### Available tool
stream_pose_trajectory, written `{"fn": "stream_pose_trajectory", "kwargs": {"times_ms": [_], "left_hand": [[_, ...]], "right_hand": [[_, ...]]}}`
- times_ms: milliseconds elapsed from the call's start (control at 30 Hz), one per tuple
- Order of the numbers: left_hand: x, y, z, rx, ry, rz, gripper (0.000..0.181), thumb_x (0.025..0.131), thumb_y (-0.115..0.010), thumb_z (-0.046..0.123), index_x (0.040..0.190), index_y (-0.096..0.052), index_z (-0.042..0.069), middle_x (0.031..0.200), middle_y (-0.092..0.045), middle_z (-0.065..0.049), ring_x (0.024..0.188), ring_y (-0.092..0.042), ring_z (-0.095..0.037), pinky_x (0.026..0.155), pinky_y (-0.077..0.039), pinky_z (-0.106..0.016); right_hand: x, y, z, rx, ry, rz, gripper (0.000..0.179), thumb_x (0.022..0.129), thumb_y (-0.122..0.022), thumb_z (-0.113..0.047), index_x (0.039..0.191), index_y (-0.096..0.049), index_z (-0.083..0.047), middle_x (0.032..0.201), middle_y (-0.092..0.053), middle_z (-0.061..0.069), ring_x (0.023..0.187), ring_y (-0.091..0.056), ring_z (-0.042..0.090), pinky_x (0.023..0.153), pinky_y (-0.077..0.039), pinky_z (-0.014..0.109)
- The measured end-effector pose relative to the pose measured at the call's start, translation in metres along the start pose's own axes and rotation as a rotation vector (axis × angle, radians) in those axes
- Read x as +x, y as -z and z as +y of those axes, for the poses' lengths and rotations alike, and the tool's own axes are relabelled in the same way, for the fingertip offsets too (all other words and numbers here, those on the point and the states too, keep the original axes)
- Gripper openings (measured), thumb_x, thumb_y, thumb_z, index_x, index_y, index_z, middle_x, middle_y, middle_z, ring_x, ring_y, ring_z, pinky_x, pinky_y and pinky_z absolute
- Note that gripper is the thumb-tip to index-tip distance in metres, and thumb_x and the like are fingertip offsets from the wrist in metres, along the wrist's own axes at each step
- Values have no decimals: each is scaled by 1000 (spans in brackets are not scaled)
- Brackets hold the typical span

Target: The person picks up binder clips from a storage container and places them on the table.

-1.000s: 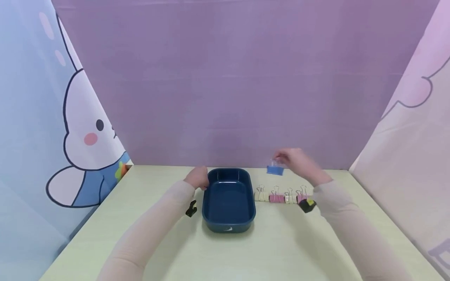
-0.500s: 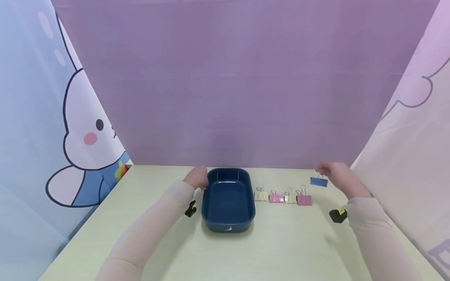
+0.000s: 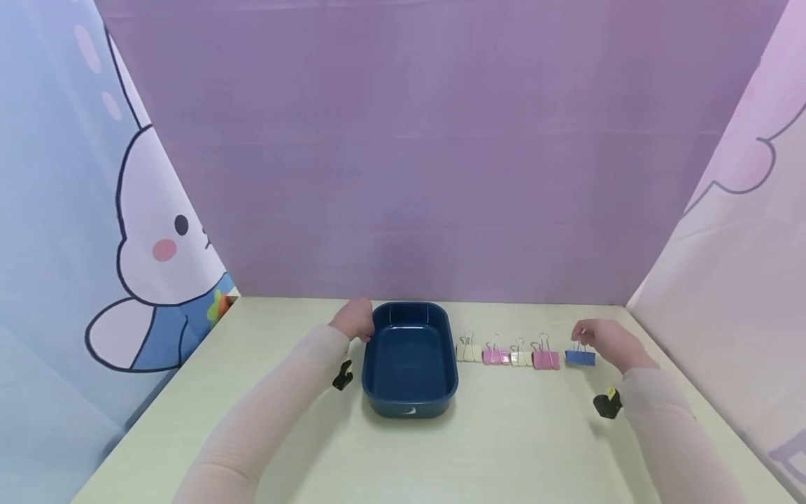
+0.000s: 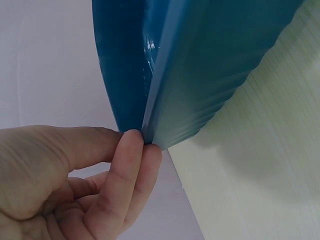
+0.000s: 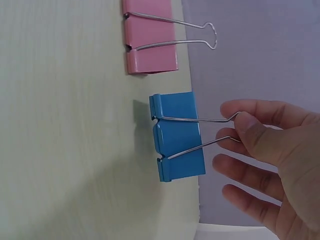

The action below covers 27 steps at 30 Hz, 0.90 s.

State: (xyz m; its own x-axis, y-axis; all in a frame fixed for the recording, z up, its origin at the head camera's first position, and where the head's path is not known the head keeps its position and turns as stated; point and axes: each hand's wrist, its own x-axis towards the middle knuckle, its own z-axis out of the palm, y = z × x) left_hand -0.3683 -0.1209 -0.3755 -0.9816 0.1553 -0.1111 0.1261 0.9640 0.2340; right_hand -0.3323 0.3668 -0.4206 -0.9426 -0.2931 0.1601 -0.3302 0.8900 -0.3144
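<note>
My left hand (image 3: 355,319) pinches the rim of a dark blue tray (image 3: 409,409) at its far left corner. The left wrist view shows thumb and fingertips on that corner of the tray (image 4: 215,55). My right hand (image 3: 611,343) holds a blue binder clip (image 3: 580,358) by its wire handle, at the right end of a row of clips. Seen from the right wrist, the blue clip (image 5: 180,137) has its handle between thumb and index finger, apart from a pink binder clip (image 5: 152,37). Whether the blue clip touches the table cannot be told.
Right of the tray, a row holds a pale yellow clip (image 3: 469,353), a pink clip (image 3: 496,357), another pale yellow clip (image 3: 521,358) and the larger pink clip (image 3: 546,360). A purple cloth (image 3: 403,175) hangs behind the pale table (image 3: 491,448), with printed cloths at both sides.
My right hand has carried the blue binder clip rightward past the row, then lowered it beside the end pink clip. My left hand has stayed at the tray's corner.
</note>
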Motion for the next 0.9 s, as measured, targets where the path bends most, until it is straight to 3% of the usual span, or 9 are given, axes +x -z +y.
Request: {"fn": "stream_pose_trajectory", "kwargs": {"times_ms": [200,633,900], "left_hand": [[1,-1,-1,-3,8,3,22,77,-68,-3,61,-58,7,56,-61,0,51,-56,-10,49,-51,-20],[-4,0,1,-10,10,22,24,77,-68,-3,59,-56,8,53,-56,2,49,-52,-9,48,-50,-20],[-3,-1,1,-26,18,12,23,77,-68,-4,60,-57,7,55,-60,0,50,-56,-10,48,-51,-20]], "right_hand": [[2,-4,-2,-10,2,-22,20,86,-57,5,91,-67,-12,93,-71,9,86,-64,25,73,-50,41],[4,-7,-5,-12,-22,-61,24,85,-55,5,90,-67,-15,92,-70,7,87,-64,26,73,-51,46],[7,-8,-4,-39,-39,-70,12,91,-60,-9,89,-67,-19,92,-70,3,87,-64,24,72,-50,45]]}}
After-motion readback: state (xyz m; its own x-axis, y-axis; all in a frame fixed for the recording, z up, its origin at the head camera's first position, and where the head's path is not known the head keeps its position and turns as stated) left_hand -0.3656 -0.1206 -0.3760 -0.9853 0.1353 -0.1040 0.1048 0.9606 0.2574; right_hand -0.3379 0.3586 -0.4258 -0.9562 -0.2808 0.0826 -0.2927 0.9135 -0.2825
